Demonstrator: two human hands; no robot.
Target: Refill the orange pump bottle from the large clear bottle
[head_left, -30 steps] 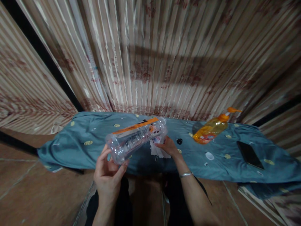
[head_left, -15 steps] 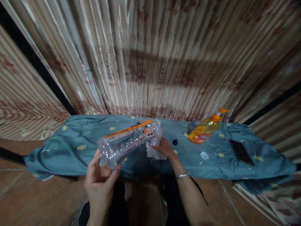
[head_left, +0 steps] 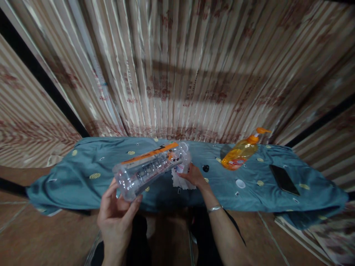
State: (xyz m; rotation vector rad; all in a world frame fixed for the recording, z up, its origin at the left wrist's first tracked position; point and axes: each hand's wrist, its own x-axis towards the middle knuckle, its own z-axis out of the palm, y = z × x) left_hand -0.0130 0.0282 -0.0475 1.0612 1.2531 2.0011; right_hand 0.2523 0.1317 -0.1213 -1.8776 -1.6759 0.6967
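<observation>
A clear plastic bottle point(head_left: 155, 170) with an orange-and-white label is tilted over the cloth, its mouth end up and to the right. My left hand point(head_left: 116, 216) wraps its fingers and thumb round the base. Beneath the mouth end, my right hand point(head_left: 195, 176) is closed on a small container point(head_left: 181, 169) with a printed label, partly hidden by the big bottle and my fingers. The big bottle's mouth overlaps the container in view; whether they touch I cannot tell. A white paper sheet point(head_left: 183, 183) with uneven edges lies under the container.
A blue-green patterned cloth point(head_left: 83, 188) covers the narrow table. To the right stand an orange pump bottle point(head_left: 240, 154), a small black cap point(head_left: 205, 168), a white disc point(head_left: 240, 183) and a black phone point(head_left: 284, 180). A pleated curtain point(head_left: 177, 74) hangs behind.
The clear bottle and my left hand have shifted very slightly left and down. My right hand keeps its hold on the small container. The view has moved a little.
</observation>
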